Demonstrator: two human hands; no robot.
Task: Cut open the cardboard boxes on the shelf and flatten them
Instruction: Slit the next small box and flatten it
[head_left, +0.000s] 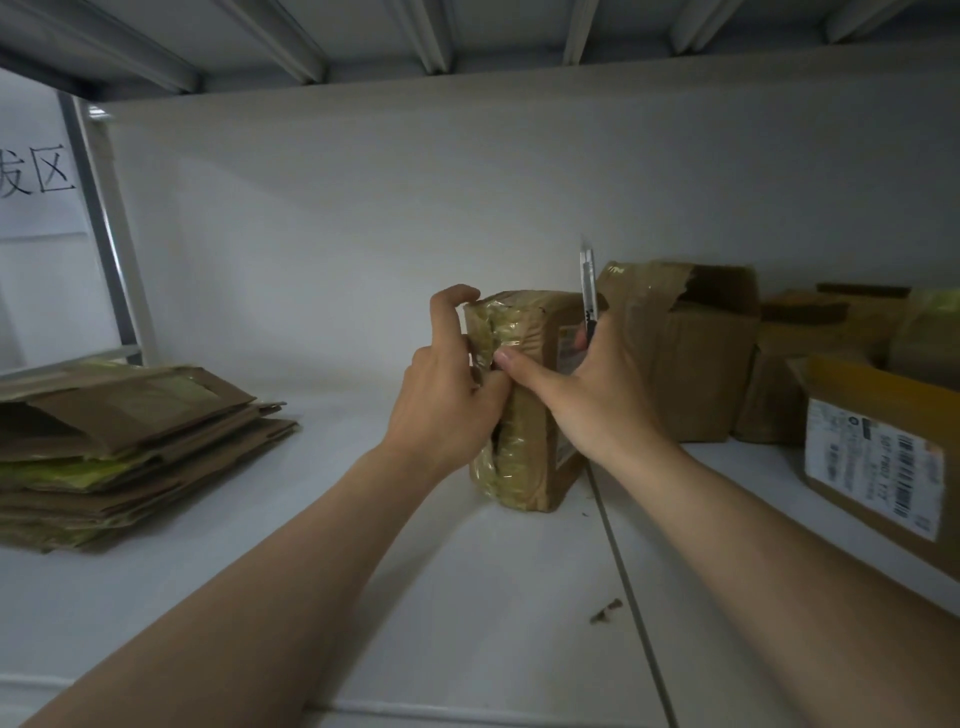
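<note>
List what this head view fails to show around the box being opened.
Head view:
- Handle of the utility knife: buried in the right hand.
- Far side of the small box: behind the box itself.
- Label on the right-hand box: print too blurred.
- Wall sign: cut by the left edge.

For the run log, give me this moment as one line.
step: opening small taped box | left hand: grips its taped edge | right hand: holds utility knife, thumb on box | flattened stack: far left
</note>
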